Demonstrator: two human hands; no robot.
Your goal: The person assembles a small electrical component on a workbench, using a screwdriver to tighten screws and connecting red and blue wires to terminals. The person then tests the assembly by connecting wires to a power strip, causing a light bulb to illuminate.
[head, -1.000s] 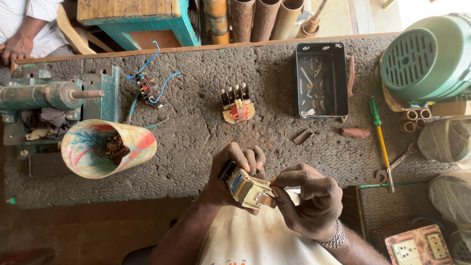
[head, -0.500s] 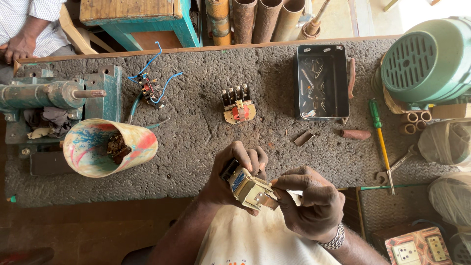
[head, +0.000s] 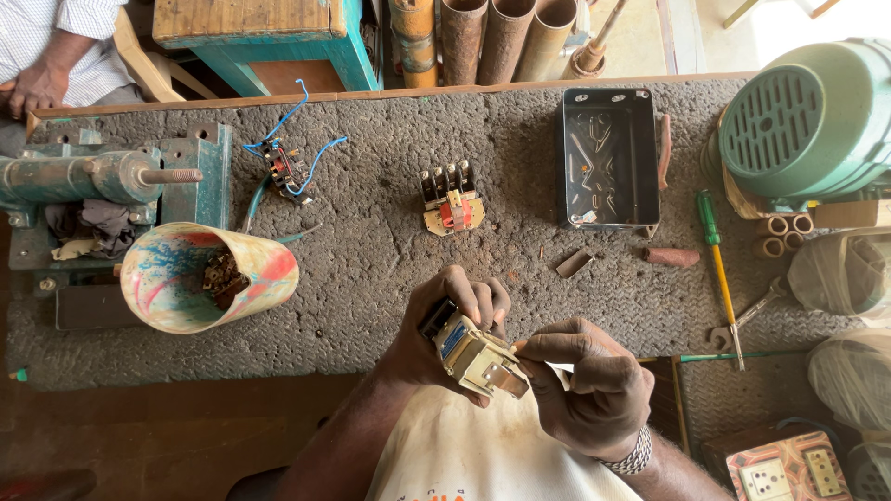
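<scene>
A small boxy electrical component (head: 475, 357), cream and metal with a blue patch on one face, is being held just above the near edge of the workbench (head: 371, 278), over the person's lap. It is being gripped by the left hand (head: 445, 325), which is coming up from below with the wrist bent and the fingers curled over the top and far side of the part, so the hand is closed on it. The right hand (head: 589, 390) is being brought in from the right, forearm angled up from the lower right corner, a metal watch band (head: 626, 459) being worn at the wrist. Its thumb and forefinger are being pinched together at the metal tab on the right end of the component; whether something small is being held between them cannot be told, the spot being partly hidden. Both hands are being kept touching the part, close together. Farther up the bench, well apart from the hands, a contact block (head: 450, 199) with a red centre is lying, and a black open metal box (head: 608, 158) is sitting to its right. A painted cup (head: 209, 278) is lying on its side at the left, with dark parts inside. A green-handled screwdriver (head: 716, 260) is lying at the right, near a green motor housing (head: 807, 125). Another person's hand (head: 37, 88) is being rested at the top left.
</scene>
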